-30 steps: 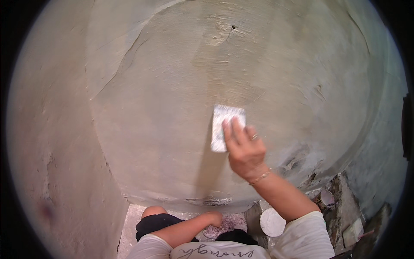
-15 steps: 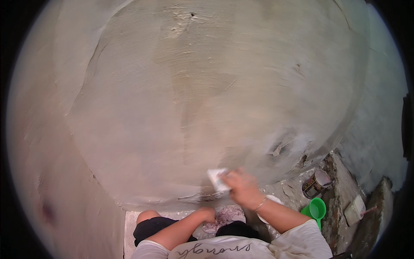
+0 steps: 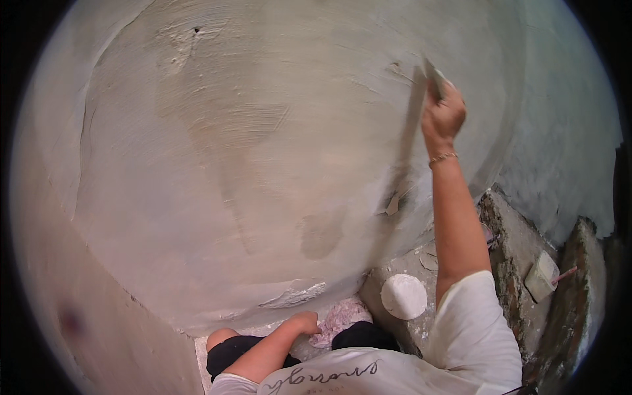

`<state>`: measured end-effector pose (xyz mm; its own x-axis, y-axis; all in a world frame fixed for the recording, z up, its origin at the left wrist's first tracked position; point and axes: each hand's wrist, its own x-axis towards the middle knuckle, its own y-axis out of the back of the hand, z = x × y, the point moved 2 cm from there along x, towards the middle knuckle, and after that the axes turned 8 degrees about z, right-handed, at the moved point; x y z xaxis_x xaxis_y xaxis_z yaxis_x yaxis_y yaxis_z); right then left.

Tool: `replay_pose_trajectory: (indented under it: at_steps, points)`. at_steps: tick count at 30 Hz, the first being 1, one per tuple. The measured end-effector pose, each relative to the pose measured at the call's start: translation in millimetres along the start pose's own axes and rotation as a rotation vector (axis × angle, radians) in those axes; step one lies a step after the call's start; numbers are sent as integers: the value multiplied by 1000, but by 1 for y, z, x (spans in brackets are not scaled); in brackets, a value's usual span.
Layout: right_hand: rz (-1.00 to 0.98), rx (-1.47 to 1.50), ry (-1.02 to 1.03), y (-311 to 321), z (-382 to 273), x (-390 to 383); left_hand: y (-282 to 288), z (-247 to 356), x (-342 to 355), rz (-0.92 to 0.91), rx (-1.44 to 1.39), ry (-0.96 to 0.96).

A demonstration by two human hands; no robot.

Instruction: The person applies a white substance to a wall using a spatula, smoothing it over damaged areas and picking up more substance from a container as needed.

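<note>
My right hand [image 3: 444, 115] is raised high at the right, closed around a flat putty knife [image 3: 433, 78]. The blade's edge is at the plastered wall [image 3: 309, 151], close to a small rough patch. My left hand [image 3: 305, 324] is low by my knee, its fingers curled. It is beside a pinkish-white lumpy mass [image 3: 343, 321] between my legs; what these fingers grip, if anything, is hidden. Below the raised arm, a round white thing [image 3: 403, 296], like a filled tub, rests on the step.
Rough concrete steps [image 3: 503, 243] rise at the right. On them lies a pale box-shaped piece [image 3: 542, 276] with a pinkish stick [image 3: 565, 275]. My right arm mostly hides a can [image 3: 486, 234]. The wall has a torn spot [image 3: 395, 203] and a chipped lower edge [image 3: 293, 295].
My right hand has swept the putty knife from low on the wall up and to the right. My view has shifted rightward. The arm now covers the green cup. My left hand stays low.
</note>
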<state>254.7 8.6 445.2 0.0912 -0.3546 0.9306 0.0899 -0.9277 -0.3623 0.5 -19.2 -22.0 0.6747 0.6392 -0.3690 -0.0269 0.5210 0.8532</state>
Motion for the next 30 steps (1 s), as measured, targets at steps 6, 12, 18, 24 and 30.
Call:
replay_pose_trajectory:
  at_steps: [6, 12, 18, 24, 30]
  points:
    - [-258, 255, 333, 25, -99, -61, -1, -3, -2, -16, 25, 0]
    - [-628, 468, 380, 88, -142, -136, 1, 1, 4, 0, 28, -30]
    - [-211, 350, 299, 35, -146, -40, -7, -4, -3, 15, -16, -7]
    - [-311, 310, 573, 33, -190, -125, 8, 13, -9, 34, -21, -24]
    - [-971, 663, 688, 123, -182, -252, 7, 11, -8, 33, -11, -37]
